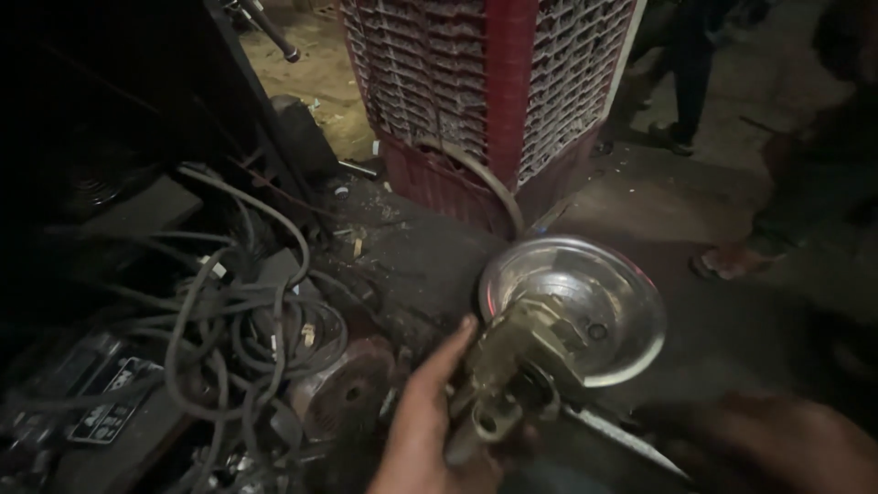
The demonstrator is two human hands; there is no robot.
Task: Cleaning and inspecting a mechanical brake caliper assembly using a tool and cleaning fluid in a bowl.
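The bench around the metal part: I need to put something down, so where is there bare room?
Bare dark surface lies between the shiny bowl and the red-and-white cooler, and right of the bowl towards the sandalled foot. Left is crowded: tangled cables and a rusty round part. The left hand holds the metal part.

Down to the left of the tangle of grey cables, I am seeing one label: a dark rectangular plate with pale markings, lying flat and tilted on a dim device.
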